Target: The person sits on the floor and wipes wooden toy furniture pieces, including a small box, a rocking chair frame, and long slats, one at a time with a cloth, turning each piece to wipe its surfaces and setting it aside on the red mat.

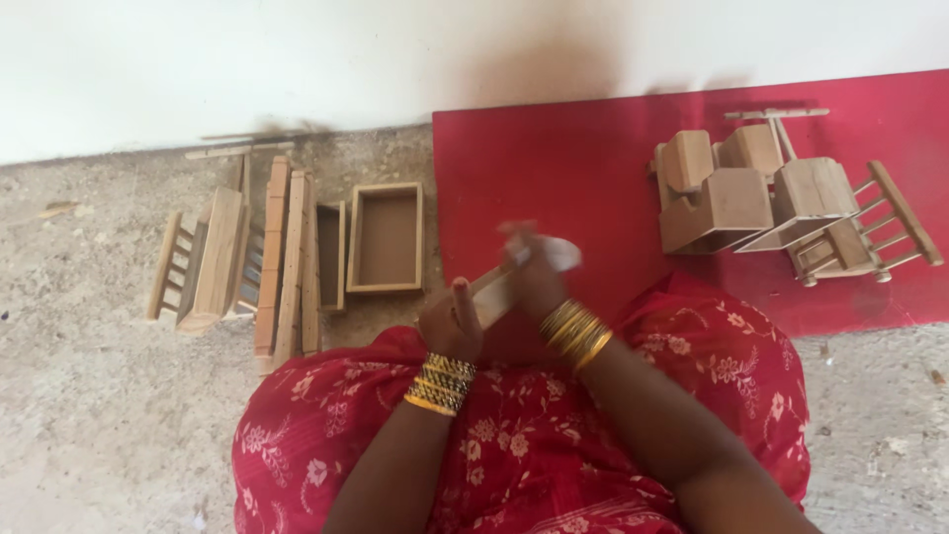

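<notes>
My left hand (452, 321) grips the near end of a small wooden piece (491, 293) held over my lap. My right hand (534, 272) presses a white rag or sheet (556, 253) against the far end of that piece; it is blurred with motion. Gold bangles (440, 384) ring both wrists. I sit on the floor in a red flowered garment (514, 445).
Left on the concrete floor lie wooden slats, ladder-like frames (168, 267) and an open wooden box (386, 237). A red mat (593, 158) lies ahead, with several small wooden chairs (771, 198) on its right part. A white wall runs along the back.
</notes>
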{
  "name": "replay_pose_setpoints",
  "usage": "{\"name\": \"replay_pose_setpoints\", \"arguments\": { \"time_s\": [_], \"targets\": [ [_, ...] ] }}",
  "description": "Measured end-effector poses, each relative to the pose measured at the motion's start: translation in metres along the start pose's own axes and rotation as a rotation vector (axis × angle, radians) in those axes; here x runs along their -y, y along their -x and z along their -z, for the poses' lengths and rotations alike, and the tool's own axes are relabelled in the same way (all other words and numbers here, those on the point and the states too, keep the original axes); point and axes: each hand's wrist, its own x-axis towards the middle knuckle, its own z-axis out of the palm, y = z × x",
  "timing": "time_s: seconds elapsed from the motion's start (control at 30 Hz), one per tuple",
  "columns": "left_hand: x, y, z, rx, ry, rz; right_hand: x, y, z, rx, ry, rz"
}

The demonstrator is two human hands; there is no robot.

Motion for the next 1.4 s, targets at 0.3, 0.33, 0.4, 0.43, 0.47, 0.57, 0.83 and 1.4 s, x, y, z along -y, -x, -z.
{"name": "replay_pose_setpoints", "arguments": {
  "time_s": [0.3,0.33,0.4,0.43,0.47,0.57,0.83,1.4],
  "targets": [
    [0.000,0.009,0.012,0.008,0.215,0.109,-0.016,0.007,-0.022,-0.184,0.521,0.480],
    [0.000,0.009,0.014,0.012,0.266,0.088,-0.027,-0.002,-0.008,-0.135,0.274,0.215],
    [0.001,0.010,0.015,0.025,0.372,0.046,-0.042,-0.014,0.024,-0.227,0.185,-0.022],
    [0.004,0.008,0.015,0.038,0.517,0.056,-0.046,-0.016,0.041,-0.214,-0.189,-0.068],
    [0.008,0.005,0.013,0.051,0.663,0.066,-0.047,-0.017,0.056,-0.194,-0.562,-0.113],
    [0.022,-0.004,0.013,-0.012,1.057,0.127,-0.044,-0.005,0.078,-0.130,-0.932,-0.169],
    [0.013,-0.011,0.032,-0.224,1.529,0.727,-0.035,0.007,0.053,-0.248,-1.029,-0.263],
    [-0.011,-0.009,0.039,-0.283,1.692,1.042,0.001,0.061,-0.041,1.066,-2.490,-0.557]
  ]
}}
